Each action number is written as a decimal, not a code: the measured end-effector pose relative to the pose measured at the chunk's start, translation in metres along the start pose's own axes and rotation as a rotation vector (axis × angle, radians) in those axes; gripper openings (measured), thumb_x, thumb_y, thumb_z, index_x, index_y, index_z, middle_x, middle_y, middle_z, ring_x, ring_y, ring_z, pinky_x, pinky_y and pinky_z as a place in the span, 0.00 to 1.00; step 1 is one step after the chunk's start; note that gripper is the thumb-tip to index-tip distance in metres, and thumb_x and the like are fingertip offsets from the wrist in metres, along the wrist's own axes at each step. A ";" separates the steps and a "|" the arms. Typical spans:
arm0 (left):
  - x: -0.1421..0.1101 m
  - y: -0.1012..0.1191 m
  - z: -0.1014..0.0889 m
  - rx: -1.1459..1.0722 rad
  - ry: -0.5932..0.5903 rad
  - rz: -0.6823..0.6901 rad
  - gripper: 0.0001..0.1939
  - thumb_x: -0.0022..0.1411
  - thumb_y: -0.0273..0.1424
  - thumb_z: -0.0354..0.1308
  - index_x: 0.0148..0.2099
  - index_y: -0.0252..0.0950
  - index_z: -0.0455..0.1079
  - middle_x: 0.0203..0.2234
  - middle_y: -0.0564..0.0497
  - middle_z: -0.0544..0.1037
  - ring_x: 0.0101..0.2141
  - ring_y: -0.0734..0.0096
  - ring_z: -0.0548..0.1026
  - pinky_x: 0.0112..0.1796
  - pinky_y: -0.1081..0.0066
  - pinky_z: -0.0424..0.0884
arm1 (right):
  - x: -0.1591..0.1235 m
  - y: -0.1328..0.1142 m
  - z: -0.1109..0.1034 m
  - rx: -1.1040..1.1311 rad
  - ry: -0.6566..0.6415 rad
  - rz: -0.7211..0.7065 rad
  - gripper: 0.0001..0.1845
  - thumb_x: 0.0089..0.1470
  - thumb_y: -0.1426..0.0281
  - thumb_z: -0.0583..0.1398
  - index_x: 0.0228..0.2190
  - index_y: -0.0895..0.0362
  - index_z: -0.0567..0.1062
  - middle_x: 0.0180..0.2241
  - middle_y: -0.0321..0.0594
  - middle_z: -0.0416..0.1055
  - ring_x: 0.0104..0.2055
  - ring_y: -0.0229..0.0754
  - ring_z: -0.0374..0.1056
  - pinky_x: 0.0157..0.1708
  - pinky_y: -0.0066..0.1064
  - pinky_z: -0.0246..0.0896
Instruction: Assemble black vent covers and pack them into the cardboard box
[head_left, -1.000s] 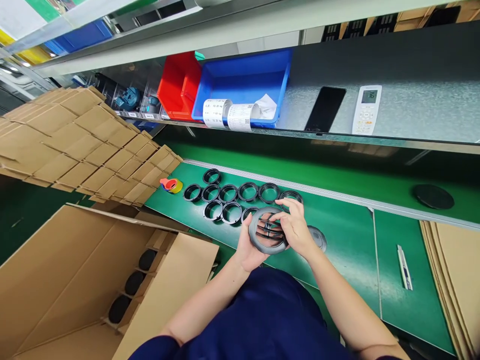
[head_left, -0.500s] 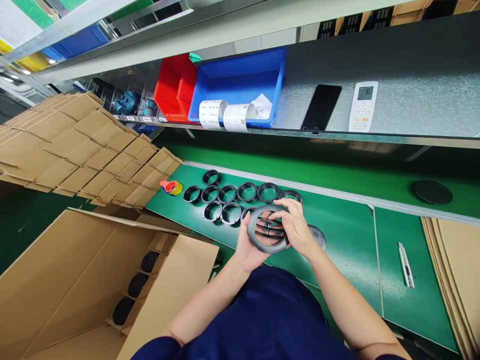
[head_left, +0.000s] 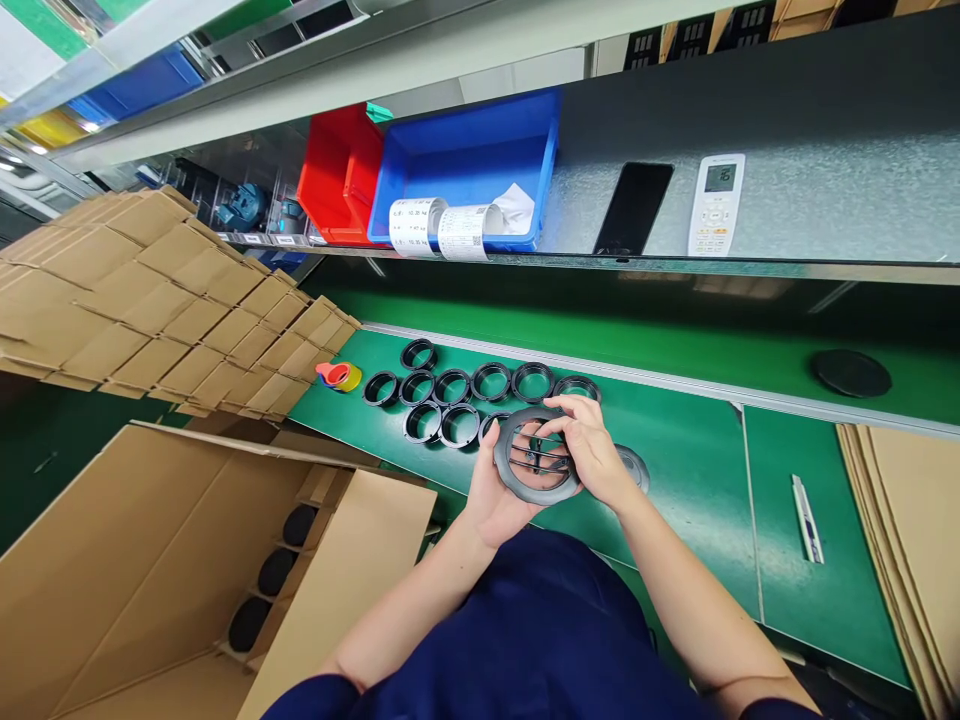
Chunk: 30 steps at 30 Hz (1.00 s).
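Observation:
A round grey-black air vent (head_left: pixel 537 494) with thin crosswise slats is held up in front of my body, over the near edge of the green bench. My left hand (head_left: pixel 493 505) grips its rim from the left and below, and that palm shows through between the slats. From the right, my right hand (head_left: pixel 595 450) is closed on the vent, its fingers reaching over the rim onto the slats. Behind the hands stand several black rings (head_left: pixel 459 443), some partly covered by the vent and hands. A dark grey round part (head_left: pixel 637 468) lies beside my right wrist.
An open carton (head_left: pixel 150 540) with black round parts is at the lower left, below stacked cardboard dividers (head_left: pixel 150 290). Yellow-red tape rolls (head_left: pixel 345 377), a utility knife (head_left: pixel 808 520) and a black disc (head_left: pixel 851 372) lie around. A shelf above carries a blue bin (head_left: pixel 465 160).
The vent's slats now look thinner, seen more edge-on. Both hands keep nearly the same hold on it, and the whole view has shifted slightly.

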<state>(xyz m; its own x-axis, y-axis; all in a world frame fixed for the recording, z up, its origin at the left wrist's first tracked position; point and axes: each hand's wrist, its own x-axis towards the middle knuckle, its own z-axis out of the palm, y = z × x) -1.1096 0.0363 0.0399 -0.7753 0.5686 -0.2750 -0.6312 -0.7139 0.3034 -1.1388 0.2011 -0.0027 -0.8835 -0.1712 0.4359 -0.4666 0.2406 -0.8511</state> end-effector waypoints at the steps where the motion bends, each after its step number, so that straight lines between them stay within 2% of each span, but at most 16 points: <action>1: 0.000 0.000 -0.001 -0.006 0.003 0.000 0.28 0.69 0.51 0.47 0.58 0.35 0.67 0.57 0.36 0.69 0.59 0.43 0.64 0.60 0.40 0.52 | 0.000 -0.001 0.000 -0.006 -0.005 -0.005 0.31 0.69 0.53 0.41 0.39 0.50 0.80 0.56 0.41 0.66 0.61 0.51 0.53 0.62 0.52 0.51; 9: -0.004 0.000 -0.003 -0.019 0.008 -0.006 0.28 0.69 0.51 0.47 0.56 0.33 0.69 0.56 0.36 0.70 0.59 0.41 0.64 0.60 0.39 0.52 | 0.000 -0.008 -0.006 -0.037 -0.059 -0.052 0.30 0.69 0.54 0.42 0.40 0.51 0.80 0.58 0.41 0.65 0.64 0.52 0.49 0.63 0.56 0.49; 14: -0.007 -0.001 0.001 -0.034 -0.005 0.044 0.25 0.70 0.49 0.49 0.52 0.33 0.71 0.53 0.40 0.73 0.58 0.45 0.66 0.62 0.41 0.51 | -0.004 -0.014 -0.009 -0.023 -0.019 -0.123 0.29 0.69 0.54 0.41 0.44 0.49 0.79 0.61 0.37 0.62 0.64 0.52 0.49 0.64 0.56 0.46; 20: -0.010 -0.001 -0.001 -0.029 0.004 0.036 0.25 0.69 0.48 0.50 0.54 0.33 0.71 0.56 0.40 0.71 0.60 0.44 0.63 0.62 0.42 0.52 | -0.002 -0.020 -0.009 -0.069 -0.052 -0.143 0.28 0.69 0.55 0.42 0.41 0.52 0.79 0.61 0.40 0.62 0.65 0.53 0.48 0.64 0.55 0.47; 26: -0.010 0.000 -0.008 -0.021 -0.001 0.066 0.24 0.70 0.45 0.50 0.53 0.30 0.72 0.51 0.40 0.75 0.58 0.47 0.66 0.62 0.48 0.54 | 0.000 -0.021 -0.006 -0.121 -0.106 -0.209 0.29 0.69 0.53 0.41 0.44 0.54 0.77 0.60 0.43 0.63 0.66 0.54 0.47 0.63 0.55 0.50; 30: -0.008 0.001 -0.008 -0.053 0.058 0.074 0.24 0.71 0.46 0.48 0.52 0.30 0.71 0.49 0.42 0.76 0.58 0.50 0.67 0.62 0.52 0.56 | 0.000 -0.017 -0.002 -0.134 -0.136 -0.210 0.28 0.69 0.55 0.41 0.46 0.55 0.76 0.61 0.45 0.62 0.66 0.54 0.46 0.63 0.56 0.51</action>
<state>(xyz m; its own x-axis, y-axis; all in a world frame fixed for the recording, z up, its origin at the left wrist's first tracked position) -1.1035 0.0276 0.0355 -0.8160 0.4904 -0.3061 -0.5691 -0.7745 0.2763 -1.1314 0.1992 0.0125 -0.7576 -0.3548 0.5479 -0.6481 0.3092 -0.6959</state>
